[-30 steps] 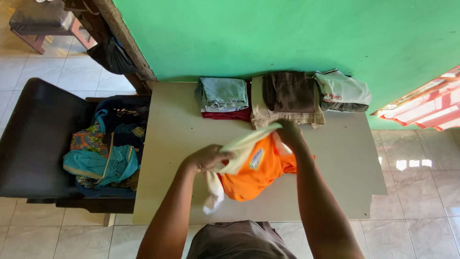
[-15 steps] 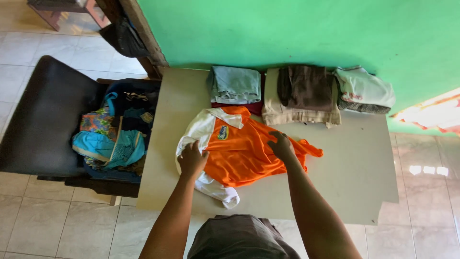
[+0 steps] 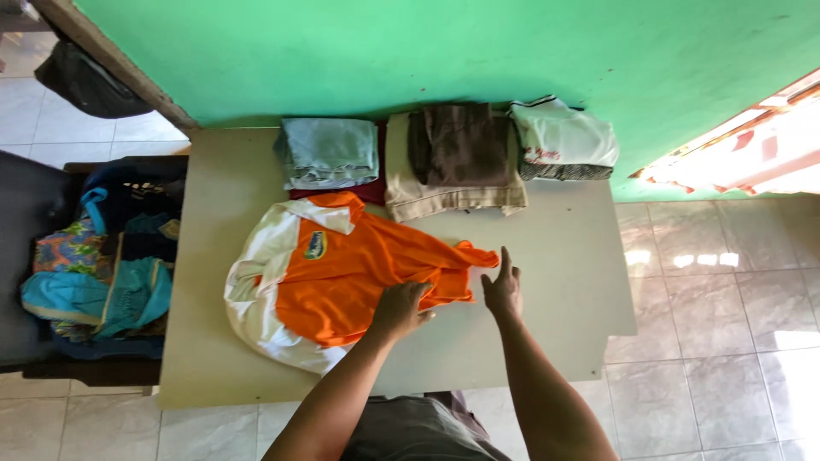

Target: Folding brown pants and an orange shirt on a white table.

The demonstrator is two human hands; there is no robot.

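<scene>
Flat on the table [image 3: 555,256], the orange shirt [image 3: 359,273] lay under the left hand [image 3: 400,309], fingers pressing it; beside its hem the right hand [image 3: 504,290] rested open.

Bare table [image 3: 555,256] right of the orange shirt [image 3: 359,273] is sitting open for hands. Folded stacks [image 3: 453,154] are lining the far edge against the green wall [image 3: 427,51]. Left side: chair piled with clothes [image 3: 94,265] is crowding the table edge.
</scene>
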